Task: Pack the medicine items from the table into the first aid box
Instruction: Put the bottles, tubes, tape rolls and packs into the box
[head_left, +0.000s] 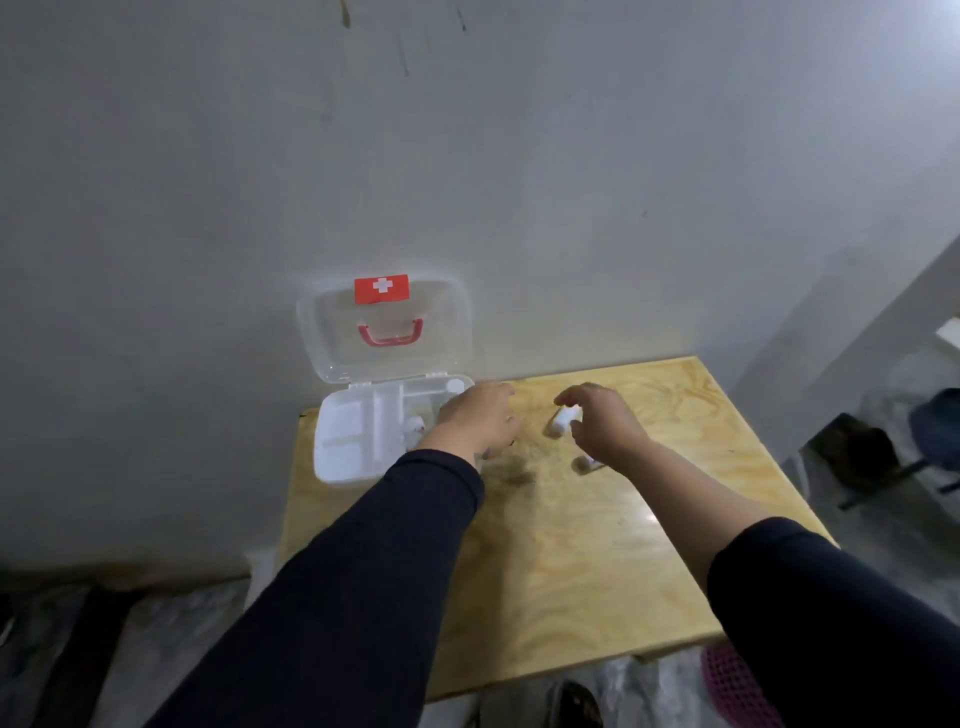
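A white first aid box (343, 441) stands open at the table's far left corner, its clear lid (384, 332) with a red cross sticker and red handle leaning on the wall. The tray has several compartments; a small white item (415, 427) lies in one. My left hand (478, 418) hovers palm down over the box's right edge, fingers spread, nothing visibly in it. My right hand (602, 421) curls over a small white bottle (563, 420) lying on the table, fingers apart and not closed on it. Another small white item (584, 464) lies partly hidden under my right wrist.
The wooden table (597, 561) stands against a grey wall. A dark smudge (511, 470) marks the wood near my left wrist. A pink perforated basket (737, 686) sits below the front right edge, and dark chair parts (878, 457) stand to the right.
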